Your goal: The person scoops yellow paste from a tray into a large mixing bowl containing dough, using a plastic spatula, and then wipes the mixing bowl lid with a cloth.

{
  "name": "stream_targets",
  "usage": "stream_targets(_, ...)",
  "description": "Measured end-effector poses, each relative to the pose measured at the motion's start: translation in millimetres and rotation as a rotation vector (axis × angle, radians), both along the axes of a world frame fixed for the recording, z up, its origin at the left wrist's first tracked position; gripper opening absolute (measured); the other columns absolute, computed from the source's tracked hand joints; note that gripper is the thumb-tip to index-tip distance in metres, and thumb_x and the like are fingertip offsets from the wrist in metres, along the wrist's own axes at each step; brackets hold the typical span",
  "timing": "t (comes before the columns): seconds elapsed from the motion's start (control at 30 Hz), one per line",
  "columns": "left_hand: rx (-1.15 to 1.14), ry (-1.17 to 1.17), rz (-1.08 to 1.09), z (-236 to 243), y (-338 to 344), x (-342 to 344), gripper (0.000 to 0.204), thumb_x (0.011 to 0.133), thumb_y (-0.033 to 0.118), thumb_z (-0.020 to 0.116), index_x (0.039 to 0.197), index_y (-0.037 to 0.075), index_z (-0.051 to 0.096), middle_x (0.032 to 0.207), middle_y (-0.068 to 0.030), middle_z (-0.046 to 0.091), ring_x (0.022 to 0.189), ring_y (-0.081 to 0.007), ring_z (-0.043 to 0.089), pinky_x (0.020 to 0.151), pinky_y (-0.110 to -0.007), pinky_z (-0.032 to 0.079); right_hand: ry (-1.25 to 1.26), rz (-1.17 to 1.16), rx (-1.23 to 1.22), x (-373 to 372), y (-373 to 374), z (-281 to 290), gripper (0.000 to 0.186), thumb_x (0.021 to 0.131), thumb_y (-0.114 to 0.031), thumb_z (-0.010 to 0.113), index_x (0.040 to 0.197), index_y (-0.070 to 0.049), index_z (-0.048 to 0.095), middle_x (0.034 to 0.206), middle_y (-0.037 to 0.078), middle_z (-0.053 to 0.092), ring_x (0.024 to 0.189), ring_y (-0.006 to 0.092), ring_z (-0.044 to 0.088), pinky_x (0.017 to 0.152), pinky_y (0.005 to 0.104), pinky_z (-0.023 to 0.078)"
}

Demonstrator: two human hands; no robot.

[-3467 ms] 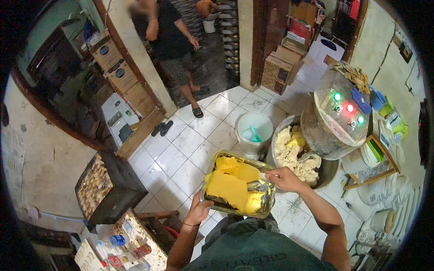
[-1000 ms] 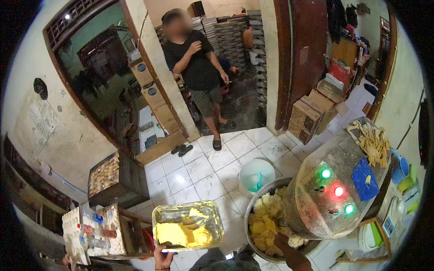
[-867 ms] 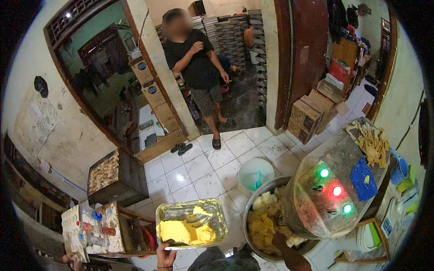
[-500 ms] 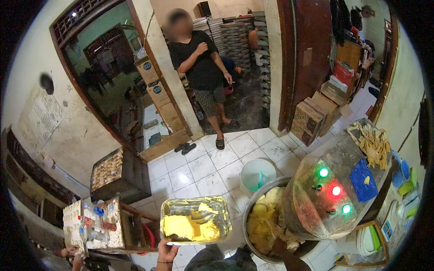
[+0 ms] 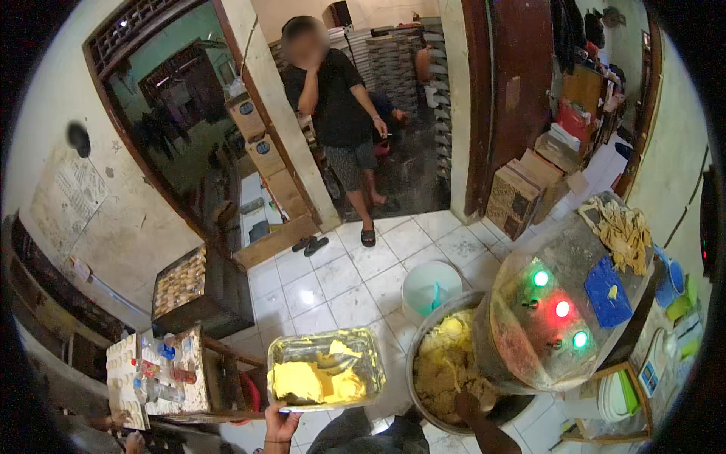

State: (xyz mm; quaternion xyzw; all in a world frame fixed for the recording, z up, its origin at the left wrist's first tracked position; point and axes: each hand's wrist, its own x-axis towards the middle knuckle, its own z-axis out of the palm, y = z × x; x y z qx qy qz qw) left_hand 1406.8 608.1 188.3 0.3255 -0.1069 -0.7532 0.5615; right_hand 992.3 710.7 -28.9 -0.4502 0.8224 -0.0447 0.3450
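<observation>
My left hand (image 5: 281, 425) grips the near edge of a rectangular metal pan (image 5: 378, 378), its fingers under the rim. Soft yellow fat, like margarine (image 5: 297, 380), lies in lumps in the pan, with smears up its walls. My right hand (image 5: 470, 408) reaches into a big round metal mixing bowl (image 5: 413, 390), over crumbly tan dough (image 5: 446, 386). Its fingers are dark and unclear against the dough. Brighter yellow fat (image 5: 454, 331) sits at the far side of the bowl. A mixer (image 5: 522, 356) with lit green and red lamps overhangs the bowl's right side.
A white bucket (image 5: 412, 291) with a turquoise handled tool stands behind the bowl. At left are a small table (image 5: 193, 378) with bottles and a dark tray stack (image 5: 219, 303). Another person (image 5: 336, 106) stands in the doorway; someone's hands (image 5: 134, 440) show at lower left.
My right hand has moved slightly up and left in the bowl. More tan dough shows where yellow fat was. My left hand and the pan stay nearly still. The standing person's hand rises to the face.
</observation>
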Motion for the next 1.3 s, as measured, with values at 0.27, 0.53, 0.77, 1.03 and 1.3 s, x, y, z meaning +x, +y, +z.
stream_targets(0.27, -0.022, 0.094, -0.028, 0, -12, 1, 0.043, 0.067, 0.001, 0.046, 0.110, -0.003, 0.042, 0.107, -0.0190, 0.050, 0.100, -0.0357, 0.050, 0.084, -0.049, 0.044, 0.043, -0.026, 0.015, 3, 0, 0, 0.039, 0.084, -0.036, 0.044, 0.087, 0.001, 0.053, 0.057, 0.013, 0.051, 0.048, 0.0258, 0.049, 0.046, 0.0377, 0.039)
stream_targets(0.53, -0.008, 0.060, -0.036, -4, -34, 24, 0.041, 0.068, 0.002, 0.048, 0.109, -0.002, 0.043, 0.105, -0.0160, 0.051, 0.097, -0.0315, 0.051, 0.086, -0.045, 0.043, 0.068, -0.136, -0.032, 32, 9, 17, 0.039, 0.084, -0.037, 0.042, 0.087, 0.001, 0.054, 0.056, 0.014, 0.051, 0.049, 0.0276, 0.051, 0.046, 0.0391, 0.039)
stream_targets(0.77, -0.090, 0.140, -0.082, -15, -66, 80, 0.040, 0.068, 0.003, 0.048, 0.108, -0.002, 0.044, 0.103, -0.0159, 0.052, 0.096, -0.0322, 0.052, 0.079, -0.047, 0.046, 0.145, -0.316, -0.862, 94, -10, 83, 0.043, 0.089, -0.033, 0.038, 0.069, 0.003, 0.049, 0.051, 0.015, 0.045, 0.044, 0.0236, 0.045, 0.047, 0.0371, 0.039)
stream_targets(1.03, -1.121, -1.056, -0.055, -10, -101, 152, 0.026, 0.077, 0.023, 0.056, 0.086, -0.002, 0.053, 0.078, -0.0089, 0.055, 0.074, -0.0160, 0.053, 0.063, -0.029, 0.044, -0.524, -0.314, -0.982, 193, -47, 272, 0.039, 0.088, -0.034, 0.041, 0.061, -0.005, 0.046, 0.050, 0.000, 0.042, 0.045, 0.0083, 0.038, 0.042, 0.0229, 0.028)
stream_targets(1.3, -0.189, 0.183, -0.323, 18, -119, 159, 0.035, 0.068, 0.001, 0.049, 0.103, -0.003, 0.048, 0.101, -0.0131, 0.055, 0.093, -0.0267, 0.054, 0.084, -0.040, 0.044, -0.051, 0.227, -0.964, 231, -83, 402, 0.030, 0.084, -0.030, 0.047, 0.071, -0.004, 0.057, 0.049, 0.009, 0.046, 0.044, 0.0179, 0.046, 0.044, 0.0310, 0.035)
